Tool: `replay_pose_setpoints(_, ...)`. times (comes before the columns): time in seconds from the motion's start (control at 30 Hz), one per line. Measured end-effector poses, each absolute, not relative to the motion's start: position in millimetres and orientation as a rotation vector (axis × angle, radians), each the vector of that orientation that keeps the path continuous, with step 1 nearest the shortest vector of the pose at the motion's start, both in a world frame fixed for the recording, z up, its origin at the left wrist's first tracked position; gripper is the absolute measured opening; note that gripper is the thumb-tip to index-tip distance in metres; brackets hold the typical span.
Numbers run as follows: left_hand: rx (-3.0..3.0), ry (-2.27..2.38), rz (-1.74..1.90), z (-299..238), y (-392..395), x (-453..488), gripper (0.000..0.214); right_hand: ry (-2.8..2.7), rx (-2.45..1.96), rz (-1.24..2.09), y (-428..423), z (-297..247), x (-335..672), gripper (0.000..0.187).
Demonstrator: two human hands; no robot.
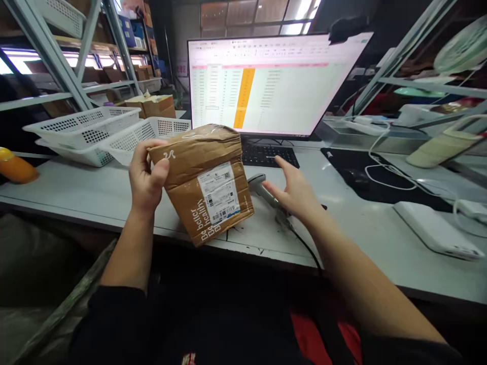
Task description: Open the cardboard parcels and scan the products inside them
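Observation:
A creased brown cardboard box [182,192], taped on top, is tilted over the front edge of the desk. My left hand [147,177] grips its upper left corner, thumb on the near face. On that face a white shipping label [218,192] with barcodes is turned toward me, beside printed white lettering. My right hand [291,190] is to the right of the box, apart from it, with thumb and forefinger spread. Just under that hand a grey handheld barcode scanner [268,195] lies on the desk, its black cable running to the front edge. The right hand's other fingers are hidden.
Behind the box stand a monitor [228,96] showing a spreadsheet and a black keyboard [266,154]. White plastic baskets [85,126] are at the left, near an orange bottle [17,166]. On the right are a mouse [357,177] on a black mat and a white power bank [437,230].

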State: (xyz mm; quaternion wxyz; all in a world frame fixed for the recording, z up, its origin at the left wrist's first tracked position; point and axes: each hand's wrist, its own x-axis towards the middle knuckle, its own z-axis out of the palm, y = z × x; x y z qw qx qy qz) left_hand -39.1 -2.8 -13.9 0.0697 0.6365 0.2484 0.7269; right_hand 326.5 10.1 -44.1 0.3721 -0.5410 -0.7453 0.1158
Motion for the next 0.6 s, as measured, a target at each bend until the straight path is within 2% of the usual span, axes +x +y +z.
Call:
replay_pose_setpoints(0.07, 1.988, 0.805, 2.164, -11, -6, -25, 0.045, -1.725, -1.648, 0.586, 23, -53, 338, 0.100)
replay_pose_setpoints(0.13, 2.020, 0.828, 2.157, -9, -8, -15, 0.048, -1.532, -1.718, 1.052, 29, -60, 342, 0.102)
replay_pose_setpoints(0.2, 2.024, 0.825, 2.173, -8, -7, -10, 0.050, -1.379, -1.641, 1.304, 26, -61, 344, 0.099)
replay_pose_setpoints(0.3, 1.969, 0.836, 2.253, -10, -4, -15, 0.051, -1.366, -1.447, 1.302, -1, -50, 353, 0.093)
replay_pose_setpoints(0.5, 1.793, 0.846, 2.414, -17, 4, -48, 0.053, -1.459, -1.107, 1.282, -94, -22, 367, 0.058)
replay_pose_setpoints(0.6, 1.818, 0.939, 2.399, -19, 8, -57, 0.058, -1.459, -1.030, 1.299, -129, -17, 356, 0.059)
